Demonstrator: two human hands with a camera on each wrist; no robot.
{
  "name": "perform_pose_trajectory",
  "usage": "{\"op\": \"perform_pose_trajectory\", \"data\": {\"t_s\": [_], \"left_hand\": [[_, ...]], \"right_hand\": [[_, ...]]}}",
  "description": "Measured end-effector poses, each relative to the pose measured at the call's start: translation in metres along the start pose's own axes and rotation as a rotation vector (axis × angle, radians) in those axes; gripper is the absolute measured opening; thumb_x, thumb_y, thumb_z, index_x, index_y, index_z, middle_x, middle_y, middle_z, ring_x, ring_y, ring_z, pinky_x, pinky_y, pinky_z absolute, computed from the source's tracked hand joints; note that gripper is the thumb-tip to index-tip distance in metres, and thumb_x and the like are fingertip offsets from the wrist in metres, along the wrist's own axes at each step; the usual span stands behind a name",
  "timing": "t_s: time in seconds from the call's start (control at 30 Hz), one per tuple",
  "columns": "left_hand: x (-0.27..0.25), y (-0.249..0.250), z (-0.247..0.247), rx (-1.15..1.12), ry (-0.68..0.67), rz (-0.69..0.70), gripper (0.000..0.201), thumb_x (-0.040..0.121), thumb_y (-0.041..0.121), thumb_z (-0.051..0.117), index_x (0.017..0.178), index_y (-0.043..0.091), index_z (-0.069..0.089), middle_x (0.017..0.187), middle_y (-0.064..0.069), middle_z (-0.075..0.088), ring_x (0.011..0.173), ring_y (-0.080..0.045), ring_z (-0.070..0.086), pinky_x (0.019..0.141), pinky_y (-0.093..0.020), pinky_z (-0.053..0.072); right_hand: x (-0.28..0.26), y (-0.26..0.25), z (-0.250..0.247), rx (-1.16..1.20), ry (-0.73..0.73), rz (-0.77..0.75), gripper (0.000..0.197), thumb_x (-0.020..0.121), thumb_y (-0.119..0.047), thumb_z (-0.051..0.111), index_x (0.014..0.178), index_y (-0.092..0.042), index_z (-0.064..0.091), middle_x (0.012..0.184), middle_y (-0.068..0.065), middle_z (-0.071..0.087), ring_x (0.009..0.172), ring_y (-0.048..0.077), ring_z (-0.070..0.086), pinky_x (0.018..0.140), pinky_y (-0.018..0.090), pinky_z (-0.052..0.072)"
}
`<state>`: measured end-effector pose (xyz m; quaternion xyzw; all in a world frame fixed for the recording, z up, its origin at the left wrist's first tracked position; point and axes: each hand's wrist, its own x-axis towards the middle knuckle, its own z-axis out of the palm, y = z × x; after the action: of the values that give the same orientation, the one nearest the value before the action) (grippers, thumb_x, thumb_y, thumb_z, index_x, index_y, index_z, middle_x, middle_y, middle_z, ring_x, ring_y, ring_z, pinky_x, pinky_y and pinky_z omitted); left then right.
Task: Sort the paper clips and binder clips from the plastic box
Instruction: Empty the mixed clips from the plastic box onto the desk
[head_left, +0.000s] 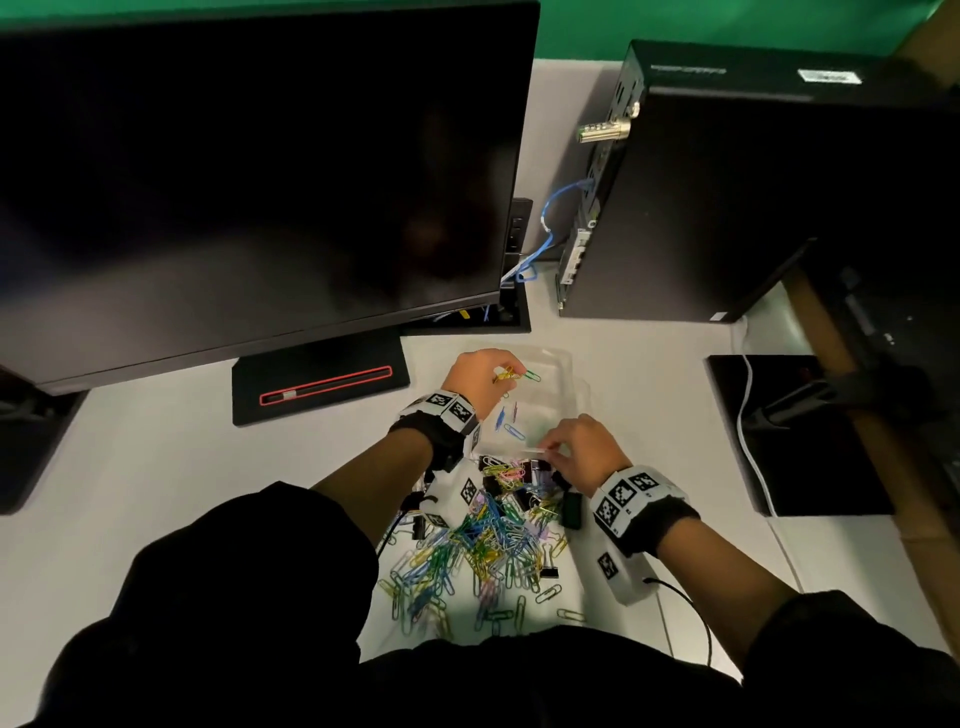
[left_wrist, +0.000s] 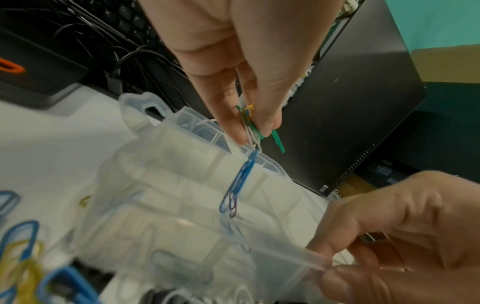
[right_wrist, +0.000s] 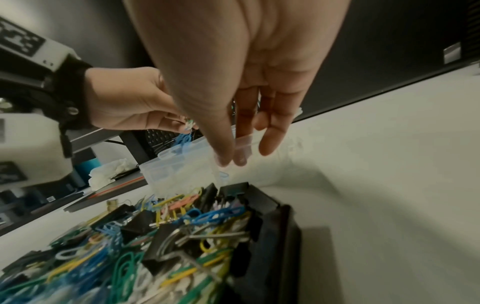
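Observation:
A clear plastic box (head_left: 560, 365) stands on the white desk behind a heap of coloured paper clips and black binder clips (head_left: 485, 540). My left hand (head_left: 511, 375) hovers over the box and pinches a small bunch of paper clips (left_wrist: 250, 123), green and yellow among them. Two linked clips, blue and purple (left_wrist: 240, 185), hang or drop just below that bunch. A few clips (head_left: 511, 428) lie inside the box. My right hand (head_left: 550, 451) pinches the box's near rim (right_wrist: 244, 140) between thumb and fingers, right above the heap (right_wrist: 161, 228).
A large dark monitor (head_left: 249, 171) and its stand (head_left: 317, 379) fill the left. A black computer tower (head_left: 727, 197) stands at the back right, with blue cables (head_left: 550, 228) beside it. A black pad (head_left: 789, 431) crossed by a white cable lies to the right.

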<state>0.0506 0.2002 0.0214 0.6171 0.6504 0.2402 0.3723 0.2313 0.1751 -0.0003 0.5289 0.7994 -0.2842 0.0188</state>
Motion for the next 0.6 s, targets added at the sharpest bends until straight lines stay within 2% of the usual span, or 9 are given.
{"op": "perform_pose_trajectory", "data": {"t_s": [0.1,0.2,0.33,0.43,0.53,0.6], "left_hand": [[-0.005,0.002,-0.003,0.012,0.002,0.02,0.017,0.088,0.005,0.058,0.1,0.011,0.069,0.111,-0.009,0.066,0.081,-0.017,0.054,0.078,-0.023,0.045],[-0.011,0.001,-0.002,0.055,-0.016,0.033,0.017,0.088,0.006,0.058,0.101,0.01,0.069,0.111,-0.008,0.066,0.095,-0.022,0.058,0.079,-0.021,0.04],[-0.02,-0.008,0.007,0.198,-0.195,0.018,0.021,0.088,0.004,0.055,0.105,0.01,0.068,0.117,-0.012,0.065,0.104,-0.026,0.06,0.086,-0.023,0.043],[-0.027,-0.013,0.01,0.33,-0.309,0.028,0.034,0.091,-0.001,0.047,0.117,0.012,0.063,0.131,-0.01,0.056,0.116,-0.027,0.055,0.101,-0.031,0.041],[-0.038,-0.018,0.003,0.328,-0.288,0.058,0.036,0.093,-0.002,0.042,0.121,0.013,0.06,0.135,-0.009,0.052,0.126,-0.025,0.047,0.109,-0.031,0.034],[-0.05,-0.021,-0.004,0.281,-0.239,0.07,0.034,0.092,0.001,0.043,0.117,0.013,0.062,0.129,-0.009,0.056,0.119,-0.024,0.051,0.106,-0.032,0.039]], "right_hand": [[-0.005,-0.002,0.001,0.007,0.002,0.01,0.019,0.088,-0.015,0.057,0.102,-0.012,0.069,0.108,0.01,0.067,0.106,0.027,0.05,0.089,0.032,0.04],[-0.008,-0.004,0.002,-0.004,-0.001,0.019,0.019,0.088,-0.016,0.056,0.102,-0.012,0.069,0.108,0.01,0.067,0.106,0.027,0.051,0.09,0.032,0.04],[-0.011,-0.002,0.003,-0.002,-0.003,0.027,0.023,0.087,-0.015,0.057,0.107,-0.014,0.067,0.111,0.009,0.066,0.107,0.027,0.051,0.093,0.032,0.041],[-0.018,0.0,0.003,0.044,0.029,0.006,0.033,0.085,-0.014,0.059,0.118,-0.017,0.059,0.114,0.008,0.061,0.108,0.026,0.051,0.095,0.031,0.039],[-0.033,0.002,0.004,0.096,0.064,-0.03,0.037,0.082,-0.011,0.061,0.119,-0.017,0.057,0.112,0.008,0.057,0.104,0.024,0.052,0.09,0.029,0.04],[-0.047,0.002,0.006,0.11,0.067,-0.054,0.031,0.081,-0.011,0.063,0.112,-0.016,0.06,0.106,0.008,0.058,0.096,0.022,0.055,0.082,0.026,0.041]]}}
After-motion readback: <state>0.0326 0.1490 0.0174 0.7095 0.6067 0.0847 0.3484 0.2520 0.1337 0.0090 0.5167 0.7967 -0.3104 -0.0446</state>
